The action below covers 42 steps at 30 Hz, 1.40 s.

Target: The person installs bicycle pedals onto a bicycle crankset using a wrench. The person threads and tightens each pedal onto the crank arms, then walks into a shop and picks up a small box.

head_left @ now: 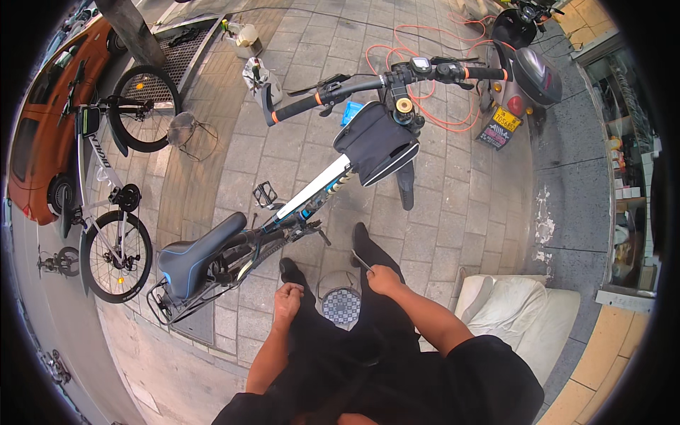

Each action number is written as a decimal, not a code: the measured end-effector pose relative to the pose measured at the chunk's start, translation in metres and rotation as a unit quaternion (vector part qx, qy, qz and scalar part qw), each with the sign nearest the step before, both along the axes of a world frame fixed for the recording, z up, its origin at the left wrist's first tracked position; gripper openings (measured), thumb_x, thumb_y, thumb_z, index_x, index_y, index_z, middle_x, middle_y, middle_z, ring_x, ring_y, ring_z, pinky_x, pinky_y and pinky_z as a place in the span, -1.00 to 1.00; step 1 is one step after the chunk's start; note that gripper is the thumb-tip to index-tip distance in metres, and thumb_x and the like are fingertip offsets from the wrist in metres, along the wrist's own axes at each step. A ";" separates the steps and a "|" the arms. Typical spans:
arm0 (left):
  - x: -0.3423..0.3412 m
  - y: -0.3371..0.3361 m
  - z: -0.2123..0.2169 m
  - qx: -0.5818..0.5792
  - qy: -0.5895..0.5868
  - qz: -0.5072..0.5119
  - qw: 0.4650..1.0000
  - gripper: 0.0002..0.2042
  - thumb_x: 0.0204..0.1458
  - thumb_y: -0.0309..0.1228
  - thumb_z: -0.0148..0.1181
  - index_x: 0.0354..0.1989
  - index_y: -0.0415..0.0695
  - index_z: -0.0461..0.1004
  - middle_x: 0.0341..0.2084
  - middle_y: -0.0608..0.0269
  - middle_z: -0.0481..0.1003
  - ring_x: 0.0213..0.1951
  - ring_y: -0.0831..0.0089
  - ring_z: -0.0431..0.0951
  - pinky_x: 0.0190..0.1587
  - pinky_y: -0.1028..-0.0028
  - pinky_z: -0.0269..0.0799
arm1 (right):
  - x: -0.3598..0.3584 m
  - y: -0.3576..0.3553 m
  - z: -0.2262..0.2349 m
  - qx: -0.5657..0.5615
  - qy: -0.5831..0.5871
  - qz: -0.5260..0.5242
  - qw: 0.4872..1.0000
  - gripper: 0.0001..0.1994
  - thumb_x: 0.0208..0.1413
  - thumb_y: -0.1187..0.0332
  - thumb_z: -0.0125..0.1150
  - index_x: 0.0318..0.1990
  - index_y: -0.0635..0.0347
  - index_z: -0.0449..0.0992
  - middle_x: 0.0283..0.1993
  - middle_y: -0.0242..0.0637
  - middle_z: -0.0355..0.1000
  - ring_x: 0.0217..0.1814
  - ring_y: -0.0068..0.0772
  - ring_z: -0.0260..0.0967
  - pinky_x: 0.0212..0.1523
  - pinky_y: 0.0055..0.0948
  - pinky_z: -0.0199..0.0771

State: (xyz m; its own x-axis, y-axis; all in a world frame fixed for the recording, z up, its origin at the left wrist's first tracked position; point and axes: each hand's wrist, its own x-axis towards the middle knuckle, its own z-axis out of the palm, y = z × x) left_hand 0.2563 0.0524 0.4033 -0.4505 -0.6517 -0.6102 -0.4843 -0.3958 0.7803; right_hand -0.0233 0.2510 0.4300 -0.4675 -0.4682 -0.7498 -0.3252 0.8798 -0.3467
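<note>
On the ground [290, 161] stands a bike [314, 188]. Right hand [384, 280] grips a rod [360, 261], left hand [288, 300] curls closed; likely getting ready, reaching needed.

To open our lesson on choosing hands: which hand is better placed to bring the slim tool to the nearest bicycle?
Probably the right hand: it already grips the slim tool, which points toward the nearest bicycle. The left hand is curled, with no tool visible.

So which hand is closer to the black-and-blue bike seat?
Left: the left hand is off to the seat's right; the right hand is farther across to the right.
</note>
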 end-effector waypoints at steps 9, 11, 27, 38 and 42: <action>-0.188 0.115 0.126 0.125 -0.035 -0.257 0.958 -0.59 0.29 -0.29 0.18 0.25 -0.21 0.44 -0.14 0.20 0.62 -0.21 0.43 0.63 -0.19 0.43 0.54 | -0.071 0.192 0.030 0.034 -0.046 -0.145 0.988 -0.61 0.30 0.12 0.05 -0.11 0.27 0.67 -0.05 0.18 0.60 0.08 0.24 0.54 0.17 0.06 0.51; -0.233 0.154 0.134 0.145 -0.062 -0.226 0.961 -0.59 0.32 -0.26 0.14 0.27 -0.19 0.41 -0.08 0.14 0.62 -0.18 0.40 0.64 -0.15 0.41 0.56 | -0.113 0.243 0.035 0.023 -0.059 -0.157 0.986 -0.61 0.30 0.12 0.06 -0.09 0.27 0.67 -0.05 0.17 0.60 0.09 0.23 0.54 0.18 0.05 0.51; -0.614 0.430 0.185 0.019 -0.001 -0.441 0.897 -0.63 0.32 -0.37 0.22 0.23 -0.27 0.43 -0.18 0.24 0.60 -0.19 0.50 0.60 -0.06 0.43 0.54 | -0.425 0.501 0.088 -0.037 0.012 -0.158 0.987 -0.65 0.27 0.17 0.08 -0.14 0.26 0.69 -0.10 0.11 0.63 0.02 0.18 0.60 0.06 0.04 0.58; -0.829 0.373 0.161 0.167 0.072 -0.354 0.917 -0.71 0.38 -0.24 0.18 -0.09 -0.27 0.60 -0.18 0.20 0.63 -0.13 0.49 0.61 -0.01 0.42 0.53 | -0.677 0.411 0.143 -0.038 -0.064 -0.036 0.997 -0.51 0.24 -0.01 0.24 0.09 0.24 0.57 0.03 0.10 0.59 0.14 0.08 0.57 0.16 -0.04 0.53; -0.996 0.358 0.311 0.301 0.415 -0.392 0.764 -0.70 0.41 -0.25 0.10 -0.16 -0.27 0.61 -0.16 0.06 0.63 -0.07 0.23 0.60 0.11 0.24 0.48 | -0.810 0.451 0.197 -0.037 -0.071 -0.092 0.992 -0.51 0.22 0.01 0.23 0.11 0.22 0.62 0.03 0.10 0.62 0.12 0.08 0.58 0.14 -0.10 0.54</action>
State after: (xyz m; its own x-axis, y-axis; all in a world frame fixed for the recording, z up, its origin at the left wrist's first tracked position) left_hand -0.7400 0.4108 0.7144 -0.9532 0.3021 0.0146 -0.1934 -0.6459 0.7385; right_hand -0.8329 0.7022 0.6271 -0.4424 -0.4401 -0.7814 -0.1037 0.8906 -0.4428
